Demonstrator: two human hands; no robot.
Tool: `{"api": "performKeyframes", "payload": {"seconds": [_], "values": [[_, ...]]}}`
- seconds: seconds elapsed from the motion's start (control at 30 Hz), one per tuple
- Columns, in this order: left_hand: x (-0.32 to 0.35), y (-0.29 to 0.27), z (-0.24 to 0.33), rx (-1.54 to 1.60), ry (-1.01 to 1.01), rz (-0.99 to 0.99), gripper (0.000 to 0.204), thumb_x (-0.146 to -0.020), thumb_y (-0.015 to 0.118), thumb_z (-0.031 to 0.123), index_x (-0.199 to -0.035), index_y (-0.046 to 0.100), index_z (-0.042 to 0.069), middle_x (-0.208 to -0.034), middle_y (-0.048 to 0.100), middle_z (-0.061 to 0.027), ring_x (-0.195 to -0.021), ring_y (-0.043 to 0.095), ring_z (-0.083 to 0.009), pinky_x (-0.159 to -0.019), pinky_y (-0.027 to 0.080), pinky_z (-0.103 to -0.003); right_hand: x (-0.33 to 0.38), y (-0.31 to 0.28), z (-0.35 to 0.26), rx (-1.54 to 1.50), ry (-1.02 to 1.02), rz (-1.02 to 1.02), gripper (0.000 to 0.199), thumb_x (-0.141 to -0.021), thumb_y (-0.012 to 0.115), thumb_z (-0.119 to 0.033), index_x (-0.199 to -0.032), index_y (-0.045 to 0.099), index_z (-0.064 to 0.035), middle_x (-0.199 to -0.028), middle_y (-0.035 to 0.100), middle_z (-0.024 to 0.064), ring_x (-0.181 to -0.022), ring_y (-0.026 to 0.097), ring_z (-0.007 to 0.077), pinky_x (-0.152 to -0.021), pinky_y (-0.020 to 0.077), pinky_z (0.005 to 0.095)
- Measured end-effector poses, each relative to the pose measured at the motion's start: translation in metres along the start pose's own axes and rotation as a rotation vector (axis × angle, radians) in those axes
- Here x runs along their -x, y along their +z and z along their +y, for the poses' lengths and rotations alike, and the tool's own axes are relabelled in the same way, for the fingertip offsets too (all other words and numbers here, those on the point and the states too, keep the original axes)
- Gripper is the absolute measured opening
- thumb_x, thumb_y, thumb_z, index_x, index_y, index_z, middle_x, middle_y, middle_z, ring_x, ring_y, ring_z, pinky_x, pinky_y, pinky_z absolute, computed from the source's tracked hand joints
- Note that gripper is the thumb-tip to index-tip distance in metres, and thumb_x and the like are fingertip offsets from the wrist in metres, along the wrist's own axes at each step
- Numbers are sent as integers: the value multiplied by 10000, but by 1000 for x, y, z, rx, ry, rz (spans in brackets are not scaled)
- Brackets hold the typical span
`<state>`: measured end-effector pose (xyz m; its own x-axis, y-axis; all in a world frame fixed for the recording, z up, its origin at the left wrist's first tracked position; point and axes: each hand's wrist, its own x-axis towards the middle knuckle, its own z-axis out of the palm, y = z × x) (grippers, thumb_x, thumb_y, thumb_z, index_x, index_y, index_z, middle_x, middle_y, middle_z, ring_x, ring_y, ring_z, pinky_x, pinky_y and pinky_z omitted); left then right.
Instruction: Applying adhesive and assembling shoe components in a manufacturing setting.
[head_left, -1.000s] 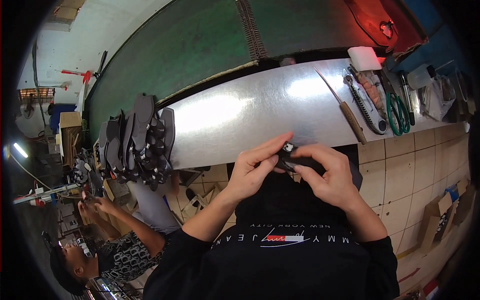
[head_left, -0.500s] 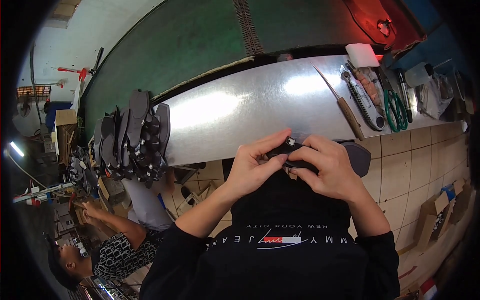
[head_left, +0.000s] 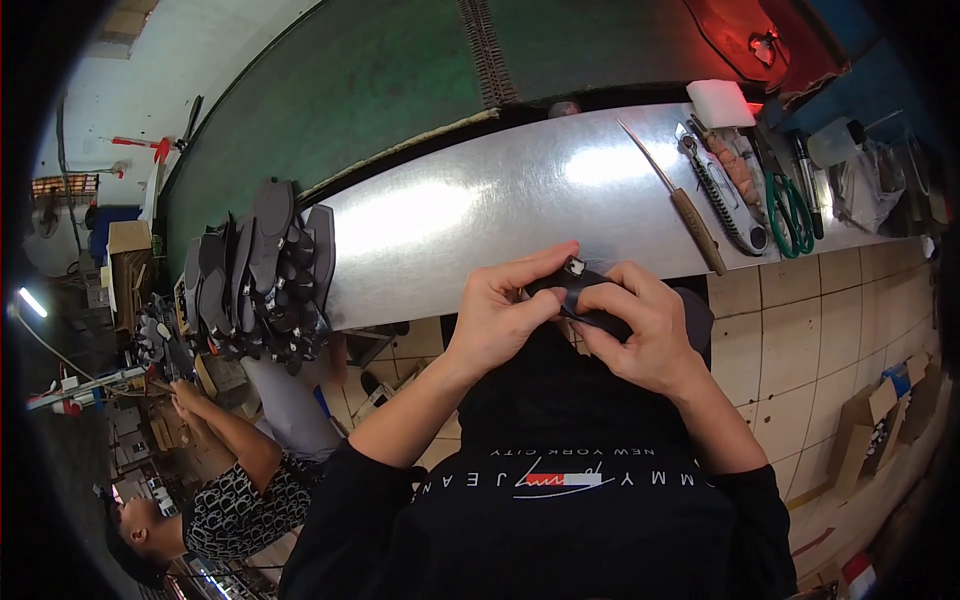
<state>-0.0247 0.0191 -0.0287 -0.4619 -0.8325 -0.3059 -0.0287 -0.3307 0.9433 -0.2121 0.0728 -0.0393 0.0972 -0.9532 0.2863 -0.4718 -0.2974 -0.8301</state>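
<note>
A dark sandal (head_left: 699, 318) is held in front of my chest at the near edge of the metal table. Its sole sticks out behind my right hand. My left hand (head_left: 497, 318) grips the black strap from the left, thumb and fingers pinched on it, near a small shiny metal piece (head_left: 575, 267). The fingers of my right hand (head_left: 648, 322) are curled around the strap on the other side. Both hands hide much of the sandal. A pile of similar dark sandals (head_left: 268, 240) stands at the table's left end.
On the metal table (head_left: 400, 250) at right lie a wooden-handled awl (head_left: 690, 218), a cutter knife (head_left: 722, 190), green-handled scissors (head_left: 790, 215) and a white block (head_left: 720, 103). A green conveyor belt (head_left: 380, 80) runs behind. Another person (head_left: 245, 490) works at lower left. Cardboard boxes (head_left: 870, 430) stand at right.
Both hands have moved slightly up with the sandal. My right fingers have shifted along the strap, and the sole shows less past my right hand.
</note>
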Motion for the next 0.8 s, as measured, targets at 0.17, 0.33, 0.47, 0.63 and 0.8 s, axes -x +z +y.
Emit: {"api": "performKeyframes", "payload": {"seconds": [0.17,0.33,0.47,0.63,0.8], "values": [[-2,-5,16,146,-136,4,370,-821,583,-75,-1179,649,-13,-1187,650,-138,-862,664,-112,-649,578,-202,2,1,-2,68,-197,90,250,-643,782,-105,-871,684,-128,-782,532,72,-666,570,252,-559,446,340],[-3,-16,22,243,-246,-105,324,-871,565,8,-1186,633,-30,-1192,643,-166,-792,683,-128,-599,582,-201,3,3,-2,107,-291,127,256,-649,793,-130,-885,693,-129,-788,529,71,-642,564,236,-545,444,321],[-2,-13,14,212,-141,-1,379,-951,519,122,-1304,544,-13,-1161,651,-148,-836,670,-114,-590,585,-211,0,-3,-9,47,-185,-79,305,-699,774,-124,-987,674,-112,-829,573,104,-675,598,257,-555,460,346],[5,-23,6,160,-250,-96,350,-966,520,183,-1282,581,45,-1092,666,-61,-873,637,-91,-583,531,-195,4,-2,-12,-61,89,-24,252,-782,723,-102,-993,592,-56,-796,641,124,-700,641,297,-600,487,385],[8,-12,8,23,-210,-70,300,-968,436,161,-1168,627,45,-946,648,-22,-723,567,-60,-532,469,-190,2,0,0,86,-87,-8,185,-776,738,-122,-839,573,-64,-694,600,91,-606,601,282,-543,457,372]]}}
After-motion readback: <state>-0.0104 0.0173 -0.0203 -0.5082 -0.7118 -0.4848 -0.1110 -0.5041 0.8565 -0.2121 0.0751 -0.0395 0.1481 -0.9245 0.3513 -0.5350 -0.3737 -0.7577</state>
